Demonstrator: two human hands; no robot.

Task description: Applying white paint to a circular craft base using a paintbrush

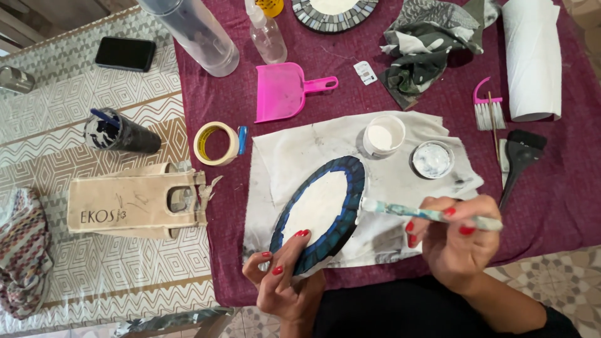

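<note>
On the maroon-covered surface (213,100), above a stained white cloth (300,147), you hold an oval mosaic piece (320,211) tilted up on its edge, its white centre ringed with dark blue tiles. Your left hand (282,281) is closed around its lower rim, fingers curled over the blue border. Your right hand (460,241) is closed around a paint-smeared brush (429,215), whose tip touches the right edge of the oval. Just beyond the oval on the cloth stand a small white jar (383,136) and its round lid (432,159). A black flat brush (519,159) lies to the right, near a roll of paper towel (532,59). A pink dustpan (282,91) and a roll of tape (216,143) lie further off to the left.
</note>
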